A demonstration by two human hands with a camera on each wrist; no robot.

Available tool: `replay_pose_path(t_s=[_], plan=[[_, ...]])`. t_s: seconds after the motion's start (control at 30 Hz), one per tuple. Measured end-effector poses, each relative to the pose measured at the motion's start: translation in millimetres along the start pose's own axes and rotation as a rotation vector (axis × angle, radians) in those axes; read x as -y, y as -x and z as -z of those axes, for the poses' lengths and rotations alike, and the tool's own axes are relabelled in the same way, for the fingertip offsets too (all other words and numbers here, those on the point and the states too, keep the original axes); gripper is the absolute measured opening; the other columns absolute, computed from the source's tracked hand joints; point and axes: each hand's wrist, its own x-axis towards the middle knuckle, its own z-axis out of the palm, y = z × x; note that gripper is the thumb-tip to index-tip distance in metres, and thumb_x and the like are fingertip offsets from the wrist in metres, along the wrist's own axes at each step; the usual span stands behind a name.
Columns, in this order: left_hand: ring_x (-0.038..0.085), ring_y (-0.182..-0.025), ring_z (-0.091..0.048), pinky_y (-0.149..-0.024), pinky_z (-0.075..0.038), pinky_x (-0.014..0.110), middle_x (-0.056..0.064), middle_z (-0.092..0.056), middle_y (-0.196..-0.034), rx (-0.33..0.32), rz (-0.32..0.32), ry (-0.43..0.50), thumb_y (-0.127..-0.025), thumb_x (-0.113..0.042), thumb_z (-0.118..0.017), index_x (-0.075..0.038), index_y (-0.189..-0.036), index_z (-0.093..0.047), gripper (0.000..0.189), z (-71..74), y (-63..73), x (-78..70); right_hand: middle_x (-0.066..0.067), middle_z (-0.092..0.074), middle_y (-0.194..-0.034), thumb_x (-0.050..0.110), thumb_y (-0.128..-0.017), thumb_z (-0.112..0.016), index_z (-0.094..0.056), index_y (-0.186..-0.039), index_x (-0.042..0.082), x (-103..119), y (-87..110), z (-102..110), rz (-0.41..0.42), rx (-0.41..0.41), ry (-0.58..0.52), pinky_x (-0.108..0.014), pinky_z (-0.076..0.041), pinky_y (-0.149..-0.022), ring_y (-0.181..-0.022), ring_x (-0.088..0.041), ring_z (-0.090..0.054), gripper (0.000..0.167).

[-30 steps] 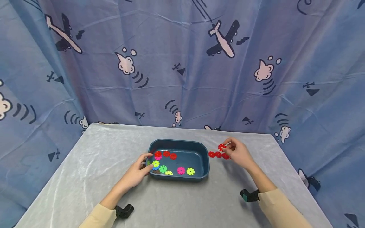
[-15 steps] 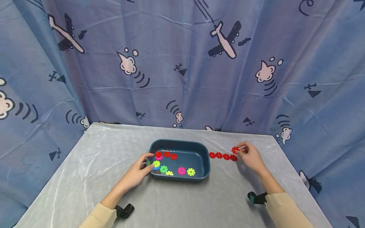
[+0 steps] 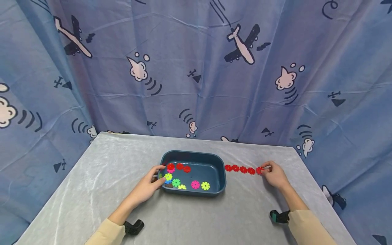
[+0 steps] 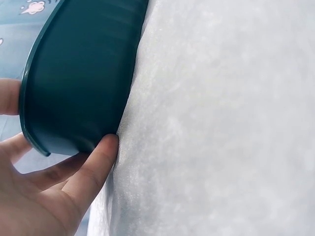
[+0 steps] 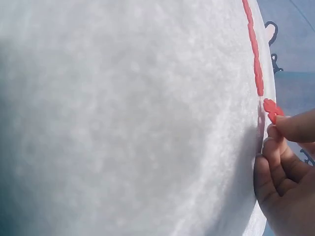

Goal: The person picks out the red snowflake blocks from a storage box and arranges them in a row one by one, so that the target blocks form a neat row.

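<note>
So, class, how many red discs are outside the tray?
5: four discs in a row on the table beside the tray, one disc pinched by the right hand.

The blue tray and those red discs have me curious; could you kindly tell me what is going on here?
A person's left hand grips the left end of the blue tray, where coloured discs lie. The right hand pinches a red disc at the right end of a row of four red discs on the table. The pinched one is tilted, apparently not yet flat.
</note>
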Motion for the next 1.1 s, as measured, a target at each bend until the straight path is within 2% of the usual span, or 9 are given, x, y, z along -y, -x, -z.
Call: replay_pose_path(t_s=[0.27, 0.43, 0.73, 0.87, 1.1], plan=[[0.026, -0.113, -0.063, -0.090, -0.057, 0.042, 0.020, -0.050, -0.143, 0.014, -0.010, 0.015, -0.103, -0.023, -0.062, -0.017, -0.147, -0.049, 0.046, 0.2, -0.4, -2.4, -0.012, -0.060, -0.087, 0.004, -0.097, -0.055, -0.057, -0.117, -0.007, -4, -3.5, -1, -0.036, 0.058, 0.042, -0.034, -0.040, -0.064, -0.075, -0.022, -0.052, 0.022], [0.032, -0.119, -0.061, -0.090, -0.057, 0.043, 0.022, -0.046, -0.147, 0.016, -0.015, 0.027, -0.103, -0.022, -0.062, -0.016, -0.148, -0.048, 0.047, 2.7, -0.4, -0.6, -0.015, -0.062, -0.092, 0.003, -0.098, -0.051, -0.057, -0.117, -0.006, -2, -4.1, -2, -0.035, 0.074, 0.046, -0.035, -0.041, -0.064, -0.078, -0.025, -0.054, 0.022], [0.029, -0.117, -0.062, -0.090, -0.057, 0.041, 0.021, -0.050, -0.144, 0.010, -0.008, 0.009, -0.103, -0.020, -0.061, -0.017, -0.147, -0.049, 0.046, 0.2, -0.4, -0.7, -0.017, -0.059, -0.095, 0.005, -0.099, -0.053, -0.063, -0.114, -0.007, -3, 2.3, 2, 0.019, -0.029, 0.061, -0.033, -0.043, -0.066, -0.082, -0.027, -0.052, 0.021], [0.031, -0.120, -0.060, -0.090, -0.057, 0.041, 0.021, -0.048, -0.146, 0.014, -0.004, 0.017, -0.103, -0.020, -0.061, -0.017, -0.148, -0.048, 0.047, 0.6, -0.1, -2.1, -0.017, -0.060, -0.094, 0.005, -0.099, -0.053, -0.064, -0.114, -0.007, 7, 3.3, 3, 0.057, -0.056, 0.061, -0.032, -0.045, -0.062, -0.077, -0.025, -0.054, 0.022], [0.026, -0.111, -0.064, -0.089, -0.057, 0.043, 0.021, -0.050, -0.143, 0.020, -0.021, 0.019, -0.104, -0.020, -0.060, -0.015, -0.147, -0.048, 0.045, 1.5, 1.0, -3.0, -0.017, -0.063, -0.102, 0.009, -0.101, -0.056, -0.066, -0.115, -0.004, 41, 4.7, -2, 0.112, -0.051, 0.058, -0.037, -0.048, -0.075, -0.090, -0.030, -0.056, 0.022]])
